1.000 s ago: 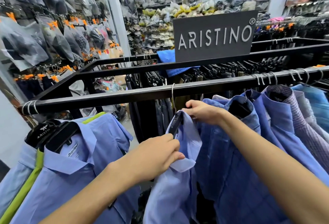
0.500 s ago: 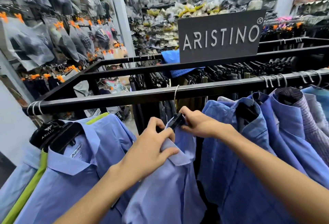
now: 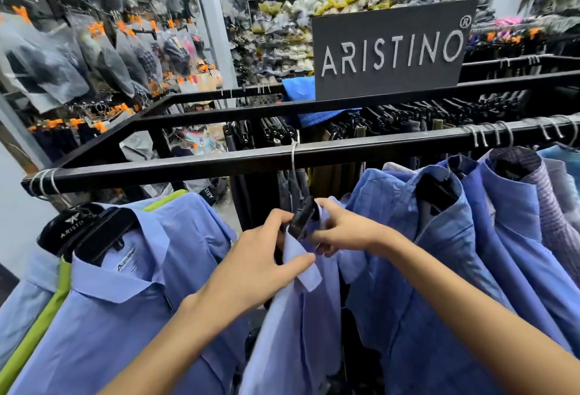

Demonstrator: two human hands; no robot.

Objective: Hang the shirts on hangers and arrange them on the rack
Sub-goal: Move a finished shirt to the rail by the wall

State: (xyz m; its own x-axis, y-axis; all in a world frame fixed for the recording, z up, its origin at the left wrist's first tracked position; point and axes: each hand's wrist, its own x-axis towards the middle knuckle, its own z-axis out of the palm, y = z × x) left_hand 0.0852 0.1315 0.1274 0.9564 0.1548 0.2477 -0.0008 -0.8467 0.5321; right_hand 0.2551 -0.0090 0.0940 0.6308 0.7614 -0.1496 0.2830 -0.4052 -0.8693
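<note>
Now my left hand and right hand pinch the light blue shirt under the rack bar; its hanger hangs already, the collar needs fixing.

A: The middle shirt is plain pale blue, on a black hanger with a silver hook. The rack is black.

B: The left shirt is the same pale blue; a lime green one shows beside it. The checked shirt is darker blue with a faint grid.

A: The far right one is purple-grey, finely striped. The sign is dark grey with silver letters.
</note>
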